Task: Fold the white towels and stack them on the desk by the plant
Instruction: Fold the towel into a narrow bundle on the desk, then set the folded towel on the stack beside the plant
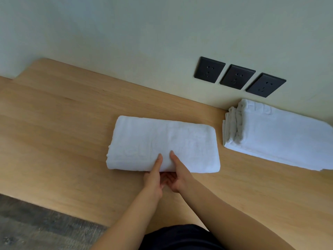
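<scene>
Working on the wooden desk (63, 123), storing the finished stack (279, 138) against the wall at right, seemingly saving room. Pinching the folded towel (162, 141) mid-desk at its near edge, left hand (155, 179) and right hand (178, 177) thumbs above, fingers tucked beneath, likely readying a lift.
</scene>
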Demonstrator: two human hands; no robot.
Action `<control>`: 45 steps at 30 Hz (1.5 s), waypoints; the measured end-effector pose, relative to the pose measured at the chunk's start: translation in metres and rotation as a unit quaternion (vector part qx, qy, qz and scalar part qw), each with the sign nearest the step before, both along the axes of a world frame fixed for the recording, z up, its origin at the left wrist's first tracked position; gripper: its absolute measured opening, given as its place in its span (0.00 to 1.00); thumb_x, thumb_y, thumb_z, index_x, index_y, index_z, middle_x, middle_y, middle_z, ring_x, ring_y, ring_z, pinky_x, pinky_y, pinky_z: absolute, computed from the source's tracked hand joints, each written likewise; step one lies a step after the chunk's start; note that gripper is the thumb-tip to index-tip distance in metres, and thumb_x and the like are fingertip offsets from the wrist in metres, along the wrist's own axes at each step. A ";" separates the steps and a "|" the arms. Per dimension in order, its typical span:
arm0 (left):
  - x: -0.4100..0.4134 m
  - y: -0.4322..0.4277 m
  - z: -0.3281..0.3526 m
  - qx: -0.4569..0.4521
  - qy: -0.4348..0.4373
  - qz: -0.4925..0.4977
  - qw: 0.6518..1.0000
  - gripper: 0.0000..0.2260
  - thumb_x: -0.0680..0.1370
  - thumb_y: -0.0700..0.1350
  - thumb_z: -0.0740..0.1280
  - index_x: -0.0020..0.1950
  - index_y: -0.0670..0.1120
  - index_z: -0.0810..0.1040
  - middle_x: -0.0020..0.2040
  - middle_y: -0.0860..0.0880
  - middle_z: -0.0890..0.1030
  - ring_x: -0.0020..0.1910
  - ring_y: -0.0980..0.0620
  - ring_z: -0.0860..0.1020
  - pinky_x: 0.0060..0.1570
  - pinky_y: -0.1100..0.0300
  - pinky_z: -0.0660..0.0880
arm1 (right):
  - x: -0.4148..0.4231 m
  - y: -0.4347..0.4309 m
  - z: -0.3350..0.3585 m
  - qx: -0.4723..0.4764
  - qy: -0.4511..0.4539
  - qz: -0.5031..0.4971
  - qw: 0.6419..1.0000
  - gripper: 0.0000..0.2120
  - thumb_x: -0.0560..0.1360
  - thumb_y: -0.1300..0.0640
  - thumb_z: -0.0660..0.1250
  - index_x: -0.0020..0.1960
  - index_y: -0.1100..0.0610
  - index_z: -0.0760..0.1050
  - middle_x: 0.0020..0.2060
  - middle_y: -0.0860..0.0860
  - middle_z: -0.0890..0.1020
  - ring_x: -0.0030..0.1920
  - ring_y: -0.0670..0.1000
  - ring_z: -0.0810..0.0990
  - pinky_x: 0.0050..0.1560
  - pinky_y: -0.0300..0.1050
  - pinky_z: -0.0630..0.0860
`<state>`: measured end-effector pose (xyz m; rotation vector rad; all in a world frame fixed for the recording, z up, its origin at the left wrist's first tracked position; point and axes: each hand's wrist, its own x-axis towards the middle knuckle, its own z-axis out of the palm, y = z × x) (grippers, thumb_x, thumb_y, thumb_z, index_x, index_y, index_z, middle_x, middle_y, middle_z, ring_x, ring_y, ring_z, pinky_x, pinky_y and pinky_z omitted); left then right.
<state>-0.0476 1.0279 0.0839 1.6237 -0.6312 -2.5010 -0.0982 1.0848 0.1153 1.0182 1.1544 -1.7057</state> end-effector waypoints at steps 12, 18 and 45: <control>-0.007 0.010 0.013 0.064 0.128 0.123 0.982 0.26 0.69 0.56 0.73 0.62 0.43 0.77 0.56 0.42 0.82 0.56 0.41 0.80 0.58 0.45 0.75 | 0.015 -0.001 0.023 -0.052 0.035 -0.103 0.993 0.24 0.64 0.56 0.80 0.57 0.62 0.77 0.52 0.58 0.83 0.54 0.56 0.82 0.59 0.51 0.77; 0.010 0.018 0.023 0.041 0.149 0.141 0.978 0.19 0.75 0.49 0.68 0.64 0.44 0.76 0.58 0.42 0.81 0.58 0.43 0.79 0.58 0.45 0.74 | 0.028 0.019 0.033 -0.165 0.061 -0.126 0.976 0.25 0.69 0.55 0.75 0.63 0.63 0.75 0.55 0.62 0.82 0.56 0.62 0.81 0.61 0.59 0.74; -0.206 0.246 0.172 -0.013 0.301 0.011 0.954 0.19 0.74 0.46 0.70 0.64 0.43 0.77 0.59 0.43 0.81 0.57 0.45 0.80 0.60 0.48 0.75 | -0.174 0.270 0.156 -0.283 0.295 -0.251 0.877 0.10 0.74 0.59 0.69 0.54 0.62 0.80 0.53 0.58 0.83 0.56 0.57 0.82 0.63 0.55 0.73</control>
